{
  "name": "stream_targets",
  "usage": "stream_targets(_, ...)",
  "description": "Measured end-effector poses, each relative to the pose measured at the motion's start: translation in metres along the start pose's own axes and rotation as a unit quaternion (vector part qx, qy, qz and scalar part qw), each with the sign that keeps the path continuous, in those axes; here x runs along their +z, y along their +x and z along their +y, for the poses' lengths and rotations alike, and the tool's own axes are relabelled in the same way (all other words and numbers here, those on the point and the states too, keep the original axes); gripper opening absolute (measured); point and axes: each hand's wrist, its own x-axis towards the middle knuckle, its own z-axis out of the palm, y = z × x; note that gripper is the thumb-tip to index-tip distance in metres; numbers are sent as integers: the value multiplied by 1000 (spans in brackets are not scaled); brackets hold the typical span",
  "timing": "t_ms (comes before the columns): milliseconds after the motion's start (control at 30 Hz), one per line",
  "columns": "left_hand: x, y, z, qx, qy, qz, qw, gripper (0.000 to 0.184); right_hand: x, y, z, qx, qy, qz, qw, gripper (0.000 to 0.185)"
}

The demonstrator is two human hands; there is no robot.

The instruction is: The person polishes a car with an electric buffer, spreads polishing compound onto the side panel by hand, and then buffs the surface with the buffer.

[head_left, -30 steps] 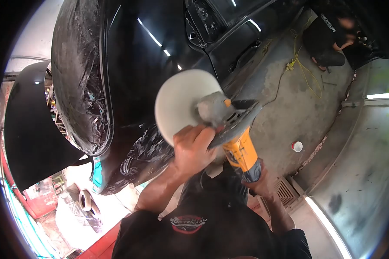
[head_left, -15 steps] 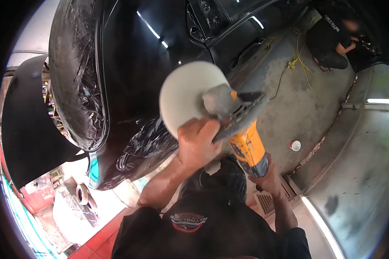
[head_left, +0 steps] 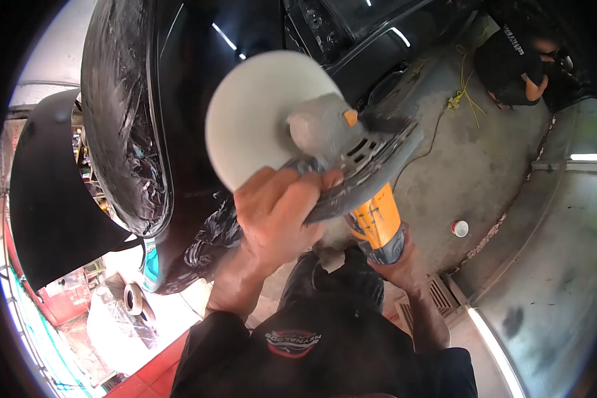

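A yellow and grey car polisher (head_left: pixel 325 132) is held up in front of my body, its round pale pad (head_left: pixel 255 113) over the black car panel (head_left: pixel 199 73). My left hand (head_left: pixel 272 209) is wrapped around the grey front handle (head_left: pixel 371 182). Around the dark rear end of the yellow body (head_left: pixel 377 215) my right hand (head_left: pixel 398 262) is closed, with its fingers partly hidden. Whether the pad's underside touches the panel cannot be seen. Whitish smears mark the lower black bodywork (head_left: pixel 212 242).
At upper right a person in dark clothes (head_left: pixel 511 66) crouches beside the car. A yellow cord (head_left: pixel 459 99) lies on the concrete floor (head_left: pixel 438 179), near a small white-topped can (head_left: pixel 460 228). Crinkled dark plastic (head_left: pixel 129 132) covers a rounded part at left; a black panel (head_left: pixel 53 192) stands beyond it.
The polisher has moved up and left and looks larger, nearer the camera. Both hands have kept their grips and shifted left with it.
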Motion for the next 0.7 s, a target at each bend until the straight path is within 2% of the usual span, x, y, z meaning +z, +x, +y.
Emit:
stream_targets(100, 2, -25, 5, -23, 2, -49, 999, 19, -1, -13, 27, 15, -27, -39, 999, 82)
stream_targets(200, -1, -31, 7, -47, -3, -88, 995, 23, 0, -20, 34, 2, -16, -49, 999, 85)
stream_targets(300, -17, 7, 1, 4, 22, -72, 997, 24, 1, 2, 15, -57, -31, -7, 998, 86)
stream_targets(367, -24, 41, -7, 39, 42, -7, 998, 24, -1, 20, -11, -104, -42, 33, 993, 86)
stream_targets(433, -33, 76, -19, 53, 75, 16, 996, 20, -9, 44, -47, -150, -50, 66, 985, 85)
stream_targets(500, -32, 102, -28, 62, 22, 97, 993, 20, -17, 64, -79, -135, -18, 53, 989, 85)
stream_targets(567, -32, 101, -29, 45, 16, 121, 992, 20, -19, 66, -86, -130, -8, 37, 991, 84)
stream_targets(633, -41, 75, -26, 43, 56, 85, 994, 20, -17, 61, -76, -132, -18, 18, 991, 84)
stream_targets(700, -47, 33, -23, 43, 54, 49, 996, 26, -1, 39, -37, -140, -90, 48, 985, 82)
